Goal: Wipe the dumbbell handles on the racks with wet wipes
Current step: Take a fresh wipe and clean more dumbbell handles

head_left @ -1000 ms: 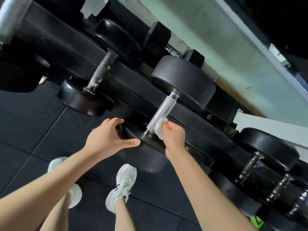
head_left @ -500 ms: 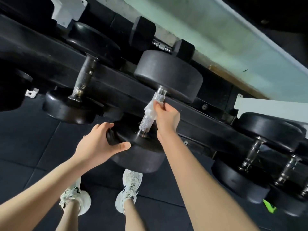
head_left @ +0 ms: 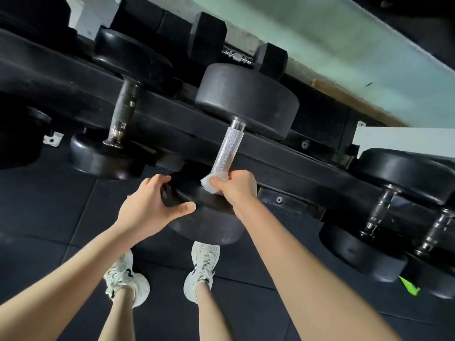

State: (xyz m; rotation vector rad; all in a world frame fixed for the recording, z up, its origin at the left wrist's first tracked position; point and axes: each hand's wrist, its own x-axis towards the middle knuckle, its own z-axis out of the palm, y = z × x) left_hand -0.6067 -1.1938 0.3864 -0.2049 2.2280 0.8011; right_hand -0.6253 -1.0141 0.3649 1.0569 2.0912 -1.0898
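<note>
Right hand (head_left: 237,187) has slid the wet wipe (head_left: 213,181) down from the handle's top to its near end, fingers pinching the wipe around the knurled handle (head_left: 227,150). Left hand (head_left: 150,205) grips the near weight head (head_left: 206,217); dumbbell sits on the black rack (head_left: 283,153).
</note>
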